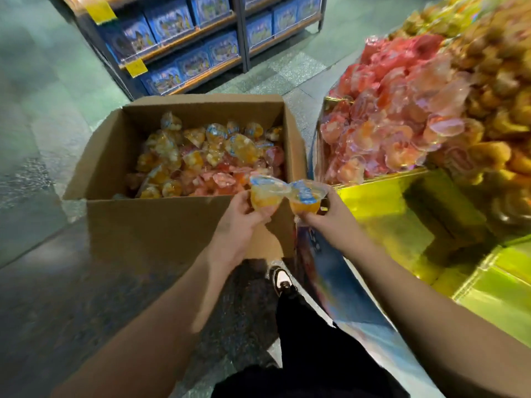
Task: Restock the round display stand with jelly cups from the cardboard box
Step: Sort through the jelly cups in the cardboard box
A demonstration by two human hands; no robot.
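An open cardboard box stands on the floor, holding several orange and pink jelly cups. My left hand grips one orange jelly cup above the box's near right corner. My right hand grips a second orange jelly cup right beside it; the two cups' lids touch. To the right rises the round display stand with yellow-green walls, one section heaped with pink jelly cups and another with orange ones.
A shelf rack of blue boxed goods stands behind the box. My leg and shoe are on the grey floor between box and stand. Open floor lies to the left.
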